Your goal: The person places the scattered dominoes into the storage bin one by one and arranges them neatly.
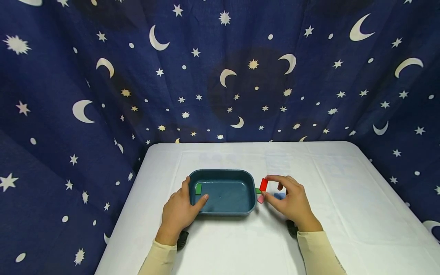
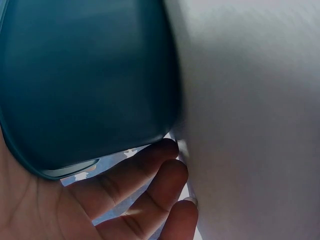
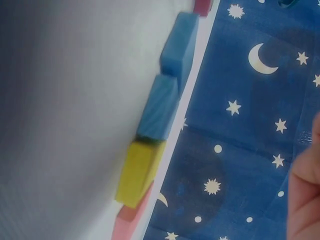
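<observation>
White cloth bears a bin holding a green block.

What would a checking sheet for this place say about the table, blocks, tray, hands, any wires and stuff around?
Surface: white table, faintly creased.
Job's things: teal tray with a green block inside; red block in hand; a pink block, two blue blocks and a yellow block outside it.
Clutter: nothing seen.
Left hand: grips the tray's left end, thumb over its rim.
Right hand: pinches the red block.
Cables: nothing seen.
Surroundings: blue curtain with moons and stars.
</observation>
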A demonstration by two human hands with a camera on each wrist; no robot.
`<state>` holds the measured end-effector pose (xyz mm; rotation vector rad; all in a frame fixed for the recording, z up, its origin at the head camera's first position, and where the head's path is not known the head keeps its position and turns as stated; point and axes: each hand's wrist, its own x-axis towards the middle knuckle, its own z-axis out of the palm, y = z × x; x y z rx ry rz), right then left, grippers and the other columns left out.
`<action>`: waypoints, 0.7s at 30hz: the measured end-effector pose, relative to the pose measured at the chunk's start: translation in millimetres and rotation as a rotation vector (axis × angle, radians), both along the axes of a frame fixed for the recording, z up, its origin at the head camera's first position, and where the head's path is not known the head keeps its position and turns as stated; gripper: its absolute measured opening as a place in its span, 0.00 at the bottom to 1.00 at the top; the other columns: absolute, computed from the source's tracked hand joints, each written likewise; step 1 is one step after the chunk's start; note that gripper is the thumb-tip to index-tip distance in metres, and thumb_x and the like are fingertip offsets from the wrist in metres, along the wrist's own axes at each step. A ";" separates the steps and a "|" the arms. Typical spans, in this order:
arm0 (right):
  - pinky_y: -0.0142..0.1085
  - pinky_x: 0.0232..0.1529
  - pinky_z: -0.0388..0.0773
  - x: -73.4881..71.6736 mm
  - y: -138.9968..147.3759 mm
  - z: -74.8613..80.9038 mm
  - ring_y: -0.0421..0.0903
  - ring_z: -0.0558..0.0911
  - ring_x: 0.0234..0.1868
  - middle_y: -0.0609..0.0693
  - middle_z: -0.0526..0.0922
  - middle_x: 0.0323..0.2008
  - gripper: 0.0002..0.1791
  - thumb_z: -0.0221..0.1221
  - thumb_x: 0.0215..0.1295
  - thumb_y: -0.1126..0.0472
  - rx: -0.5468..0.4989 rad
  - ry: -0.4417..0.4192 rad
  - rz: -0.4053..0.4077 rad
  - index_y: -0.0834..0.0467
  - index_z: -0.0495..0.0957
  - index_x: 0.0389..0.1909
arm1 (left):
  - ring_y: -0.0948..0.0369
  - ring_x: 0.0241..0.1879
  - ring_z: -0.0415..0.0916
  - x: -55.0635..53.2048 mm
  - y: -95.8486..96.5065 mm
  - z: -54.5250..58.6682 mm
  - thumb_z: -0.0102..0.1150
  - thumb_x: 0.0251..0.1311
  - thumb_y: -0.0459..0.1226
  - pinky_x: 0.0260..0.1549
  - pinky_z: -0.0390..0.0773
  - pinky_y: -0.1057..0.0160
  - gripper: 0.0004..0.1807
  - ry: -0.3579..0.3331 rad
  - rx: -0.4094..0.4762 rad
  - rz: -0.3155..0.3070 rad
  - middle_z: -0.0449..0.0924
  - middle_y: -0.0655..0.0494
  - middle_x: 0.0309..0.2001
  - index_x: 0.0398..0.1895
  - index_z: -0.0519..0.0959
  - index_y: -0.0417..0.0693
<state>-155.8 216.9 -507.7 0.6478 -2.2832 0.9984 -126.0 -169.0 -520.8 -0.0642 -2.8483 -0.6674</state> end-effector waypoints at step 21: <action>0.32 0.28 0.59 -1.4 -5.6 2.8 0.38 0.70 0.32 0.41 0.79 0.30 0.36 0.87 0.32 0.66 -0.141 0.146 0.004 0.57 0.90 0.51 | 0.44 0.49 0.85 0.6 0.4 -0.4 0.43 0.60 0.81 0.38 0.83 0.42 0.60 -0.013 0.001 0.006 0.83 0.40 0.59 0.84 0.56 0.49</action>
